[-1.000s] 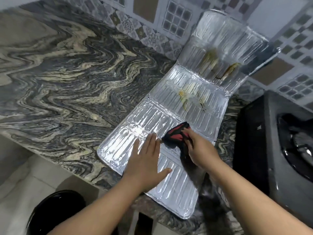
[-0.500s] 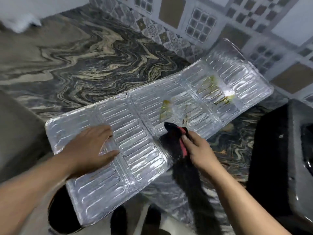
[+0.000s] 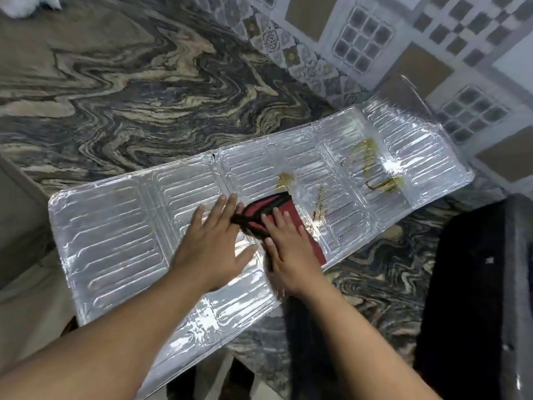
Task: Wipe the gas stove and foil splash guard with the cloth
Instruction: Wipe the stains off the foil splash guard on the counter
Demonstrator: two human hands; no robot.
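The silver foil splash guard [image 3: 115, 238] lies flat on the marble counter, its near left part hanging past the counter edge. Yellow-brown stains [image 3: 372, 166] mark its right panels, and a smaller stain [image 3: 284, 180] sits just above the cloth. A red and black cloth [image 3: 277, 207] rests on the middle of the foil. My right hand [image 3: 288, 243] presses flat on the cloth. My left hand [image 3: 213, 238] lies flat on the foil just left of the cloth, fingers spread. The black gas stove [image 3: 484, 284] stands at the right edge.
The dark swirled marble counter [image 3: 144, 90] spreads behind and left of the foil. A patterned tiled wall [image 3: 360, 33] rises at the back right, touching the foil's far end. Floor shows below the counter edge [image 3: 28, 313] at the lower left.
The foil guard has swung further round and now lies nearly crosswise and flat. My left hand has moved right, next to the cloth. My right hand has flattened onto the cloth.
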